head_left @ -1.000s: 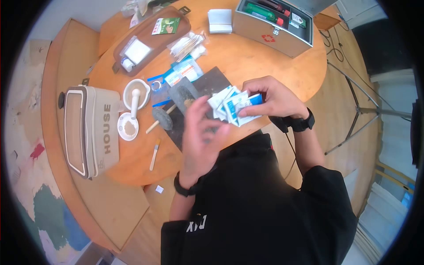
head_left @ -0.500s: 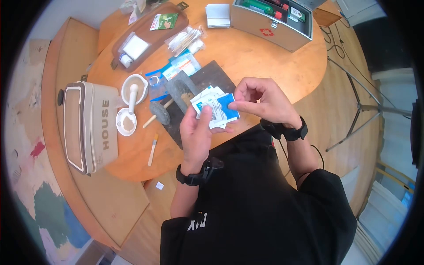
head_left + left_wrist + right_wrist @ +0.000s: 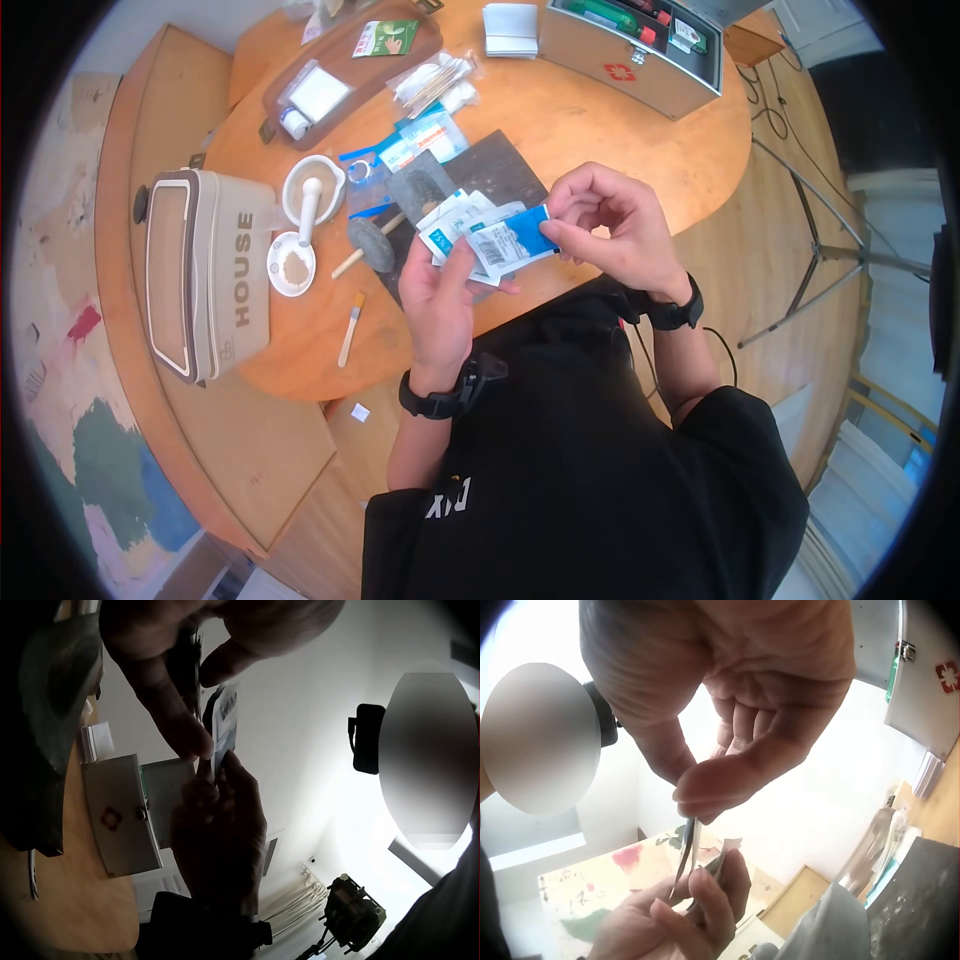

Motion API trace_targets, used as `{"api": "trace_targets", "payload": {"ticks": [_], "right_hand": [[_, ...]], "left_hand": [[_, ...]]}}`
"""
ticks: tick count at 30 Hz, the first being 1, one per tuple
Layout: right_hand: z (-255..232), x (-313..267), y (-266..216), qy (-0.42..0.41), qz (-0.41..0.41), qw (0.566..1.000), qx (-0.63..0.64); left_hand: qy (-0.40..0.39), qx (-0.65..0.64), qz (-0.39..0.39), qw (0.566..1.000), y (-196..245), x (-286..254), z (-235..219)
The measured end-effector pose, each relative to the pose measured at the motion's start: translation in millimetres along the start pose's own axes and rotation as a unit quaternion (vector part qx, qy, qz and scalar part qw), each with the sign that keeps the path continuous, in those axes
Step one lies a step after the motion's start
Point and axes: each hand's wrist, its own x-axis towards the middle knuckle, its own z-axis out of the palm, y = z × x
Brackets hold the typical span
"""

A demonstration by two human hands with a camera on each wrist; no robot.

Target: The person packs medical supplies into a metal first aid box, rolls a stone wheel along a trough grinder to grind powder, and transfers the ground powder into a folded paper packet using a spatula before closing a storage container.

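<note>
A fanned bunch of small white-and-blue alcohol pad sachets (image 3: 440,232) is gripped in my left hand (image 3: 437,315), its thumb lying over them. My right hand (image 3: 615,235) pinches the blue end of the top sachet (image 3: 512,245) between thumb and forefinger; that sachet sticks out to the right of the others. In the right wrist view the sachet (image 3: 688,847) is seen edge-on, running from the right fingertips down to the left hand (image 3: 679,919). Beneath the hands lie a dark board (image 3: 500,165) and a grey stone trough (image 3: 418,185), partly hidden by the sachets.
Left on the round table (image 3: 590,130) are a mortar with pestle (image 3: 312,195), a small dish of powder (image 3: 291,265), a stone wheel (image 3: 371,245), a brush (image 3: 351,330) and a HOUSE case (image 3: 225,280). Behind stand a brown tray (image 3: 350,55) and an open first-aid box (image 3: 630,65).
The bunch of sachets went from my right hand to my left. My right hand then took the top sachet's blue end and has drawn it a little to the right.
</note>
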Motion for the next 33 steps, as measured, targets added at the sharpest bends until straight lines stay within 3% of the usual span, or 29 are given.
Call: {"api": "trace_targets", "payload": {"ticks": [2, 4, 7, 11, 13, 16, 17, 19, 23, 25, 26, 28, 33], "right_hand": [[2.2, 1.5, -0.5, 0.011, -0.017, 0.999, -0.030], [3.8, 3.3, 1.2, 0.028, -0.018, 0.996, -0.082], [5.7, 5.6, 1.1, 0.039, -0.034, 0.991, -0.124], [0.9, 5.3, 5.9, -0.010, -0.017, 0.987, -0.162], [0.7, 6.3, 6.2, -0.061, -0.085, 0.975, -0.194], [0.0, 8.4, 2.8, -0.026, -0.122, 0.967, -0.221], [0.7, 6.6, 0.3, -0.024, -0.121, 0.967, -0.221], [3.5, 2.6, -5.6, 0.036, -0.040, 0.994, -0.094], [1.6, 0.4, -7.3, 0.012, 0.013, 0.999, -0.042], [1.4, 6.6, -6.5, -0.040, -0.147, 0.984, -0.090], [-0.2, 9.6, -5.3, -0.040, -0.146, 0.984, -0.090], [-3.1, 13.5, -2.0, -0.073, -0.229, 0.961, -0.137], [-3.8, 17.5, 1.6, -0.092, -0.232, 0.958, -0.139]], "left_hand": [[0.011, 0.007, 0.009, 1.000, 1.4, -0.2, 2.8], [-0.008, -0.074, -0.011, 0.997, 2.5, -1.2, 3.2], [-0.017, -0.049, -0.012, 0.999, 3.6, -3.2, 5.5], [-0.035, -0.055, -0.039, 0.997, 0.2, -1.8, -5.5], [-0.042, -0.021, -0.100, 0.994, 2.3, -1.2, -5.3], [0.008, -0.021, -0.068, 0.997, -0.5, -1.6, -3.2], [0.007, -0.021, -0.069, 0.997, 0.5, -1.8, -4.3], [0.025, -0.051, -0.045, 0.997, 4.5, -1.2, -7.4], [0.006, -0.023, -0.080, 0.997, 7.8, -4.4, -4.6], [-0.032, -0.073, -0.105, 0.991, 6.7, -5.5, -3.8], [-0.032, -0.073, -0.105, 0.991, 7.4, -5.6, -4.2], [-0.064, -0.139, -0.110, 0.982, 10.5, -6.1, -5.1], [-0.053, -0.079, -0.089, 0.991, 13.3, -7.1, -5.0]]}}
